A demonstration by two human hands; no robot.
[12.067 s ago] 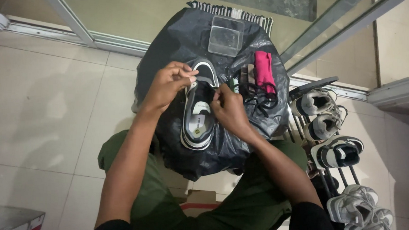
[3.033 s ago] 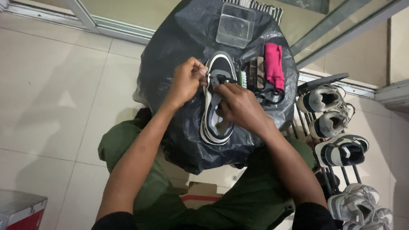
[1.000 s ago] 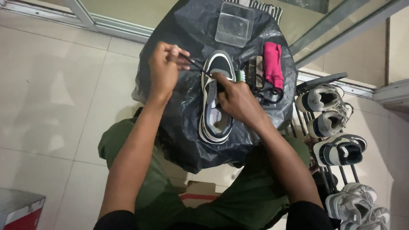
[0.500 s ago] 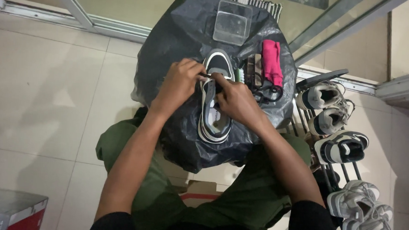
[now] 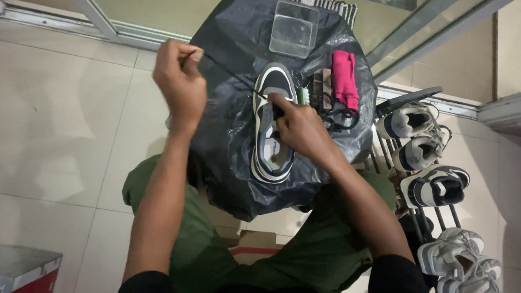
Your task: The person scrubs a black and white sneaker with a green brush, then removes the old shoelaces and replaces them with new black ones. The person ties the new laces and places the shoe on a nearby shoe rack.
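Left hand (image 5: 179, 83): raised at far left, fingers pinched on dark shoelace (image 5: 228, 76), drawn taut toward sneaker (image 5: 272, 126). Lace: thin, limp, light; best gripped near its tip. Sneaker: centre of black-covered worktop (image 5: 225, 139), sole down, light, soft upper. Right hand (image 5: 297, 121): pressed on sneaker's tongue area, steadying. Pink cloth (image 5: 345, 79) just right; shoe rack (image 5: 436, 191) far right.

My right hand (image 5: 300, 122) covers the tongue and eyelets of the sneaker (image 5: 271, 126), so I cannot tell how the lace (image 5: 228, 73) threads there. The lace's end is hidden inside my left hand (image 5: 179, 83). The red-edged box (image 5: 13, 269) is cut off at the bottom-left corner.
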